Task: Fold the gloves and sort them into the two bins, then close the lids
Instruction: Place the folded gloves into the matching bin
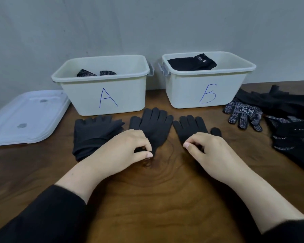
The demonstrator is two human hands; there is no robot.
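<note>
Two plain black gloves lie flat, fingers pointing away, in front of the bins. My left hand point(128, 148) pinches the cuff of the left glove point(153, 125). My right hand point(209, 151) covers and grips the cuff of the right glove point(189, 127). Bin A point(105, 95) stands open at the back left with dotted black gloves point(95, 73) inside. Bin B point(205, 88) stands open at the back right and holds folded plain black gloves point(191, 63).
A stack of plain black gloves point(93, 134) lies left of my hands. White lids point(25, 118) rest at the far left. A pile of dotted and plain gloves point(279, 120) covers the right side of the wooden table point(156, 199).
</note>
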